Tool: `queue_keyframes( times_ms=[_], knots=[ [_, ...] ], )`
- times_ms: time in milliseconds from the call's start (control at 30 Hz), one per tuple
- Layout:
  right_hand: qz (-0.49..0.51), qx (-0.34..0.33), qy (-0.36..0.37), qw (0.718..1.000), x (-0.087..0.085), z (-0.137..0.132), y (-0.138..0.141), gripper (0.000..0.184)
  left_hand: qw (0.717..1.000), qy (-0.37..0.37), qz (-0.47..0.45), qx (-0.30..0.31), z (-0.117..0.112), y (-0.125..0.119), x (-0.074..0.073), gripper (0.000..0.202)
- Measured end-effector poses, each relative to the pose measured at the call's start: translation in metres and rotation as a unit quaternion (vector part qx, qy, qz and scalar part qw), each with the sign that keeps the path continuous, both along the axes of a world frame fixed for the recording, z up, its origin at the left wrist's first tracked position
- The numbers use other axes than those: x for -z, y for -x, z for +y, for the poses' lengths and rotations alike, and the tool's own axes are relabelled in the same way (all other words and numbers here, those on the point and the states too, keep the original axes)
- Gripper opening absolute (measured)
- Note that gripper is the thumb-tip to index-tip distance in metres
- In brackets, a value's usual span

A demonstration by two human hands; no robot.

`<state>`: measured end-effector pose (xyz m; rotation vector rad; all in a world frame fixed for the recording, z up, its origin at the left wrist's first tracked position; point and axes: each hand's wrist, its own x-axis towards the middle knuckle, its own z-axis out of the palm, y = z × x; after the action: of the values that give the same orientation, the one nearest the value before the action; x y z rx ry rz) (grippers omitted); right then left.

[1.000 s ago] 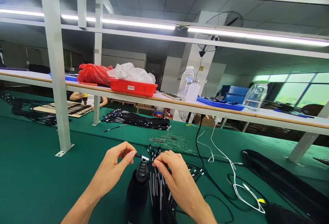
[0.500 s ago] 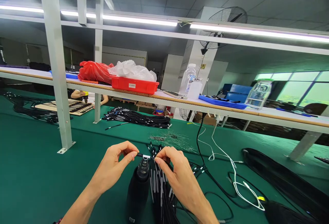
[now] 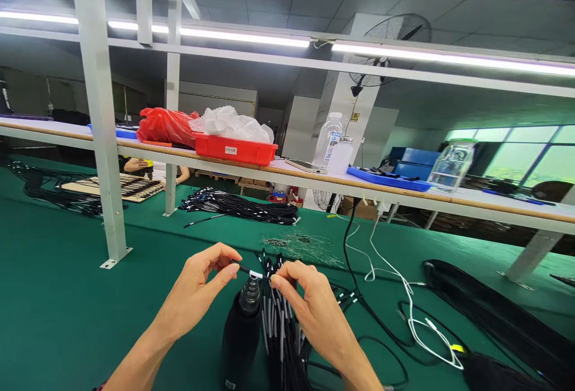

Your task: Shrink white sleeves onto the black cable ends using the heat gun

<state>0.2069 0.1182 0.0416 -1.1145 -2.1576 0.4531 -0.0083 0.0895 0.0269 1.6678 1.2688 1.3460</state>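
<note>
My left hand (image 3: pixel 200 292) and my right hand (image 3: pixel 309 307) each pinch one end of a thin black cable tip with a white sleeve (image 3: pixel 252 272), held level between them. Directly under it stands a black tool with a ribbed metal nozzle (image 3: pixel 248 298), pointing up. Beside the nozzle, under my right hand, lies a bundle of black cables with grey sleeves (image 3: pixel 281 331).
The bench top is a green mat (image 3: pixel 58 295). A white upright post (image 3: pixel 101 139) stands at the left. More black cable bundles (image 3: pixel 238 206) lie further back, with white and black cords (image 3: pixel 395 295) at the right. A shelf carries a red tray (image 3: pixel 234 149), bottles and a blue tray.
Both hands have stayed over the nozzle and shifted only slightly; the cable tip remains pinched between them.
</note>
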Motion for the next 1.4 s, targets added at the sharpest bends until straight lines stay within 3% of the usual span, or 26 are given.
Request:
queue_keyframes(
  times_ms=[200,567,867,1067,1167,1233,1300,1400],
  knots=[
    [0.012,-0.010,0.021,1.000,0.002,0.002,0.000,0.041,1.000,-0.006,0.026,0.004,0.001,0.000,0.001,0.025],
    [0.014,0.005,0.017,1.000,0.007,0.005,0.003,0.047,0.994,-0.026,0.098,-0.045,0.004,-0.005,0.001,0.040],
    [0.007,0.033,-0.015,0.999,0.006,0.001,0.008,0.034,0.999,-0.020,0.035,-0.024,0.008,-0.001,0.007,0.022],
    [0.093,0.063,-0.022,0.993,0.014,0.019,0.003,0.041,0.996,-0.018,-0.017,-0.090,0.005,-0.003,0.009,0.035],
    [0.146,0.127,-0.064,0.979,0.048,0.044,-0.018,0.040,0.988,-0.011,-0.001,-0.151,0.004,0.008,0.032,0.039],
    [0.163,0.195,-0.085,0.964,0.085,0.057,-0.040,0.044,0.983,0.014,0.054,-0.174,-0.001,0.021,0.062,0.037],
    [0.193,0.242,-0.062,0.949,0.127,0.060,-0.061,0.048,0.982,0.048,0.105,-0.147,-0.010,0.034,0.100,0.035],
    [0.191,0.212,0.013,0.958,0.183,0.046,-0.079,0.045,0.975,0.147,0.151,-0.070,-0.032,0.048,0.155,0.032]
  ],
)
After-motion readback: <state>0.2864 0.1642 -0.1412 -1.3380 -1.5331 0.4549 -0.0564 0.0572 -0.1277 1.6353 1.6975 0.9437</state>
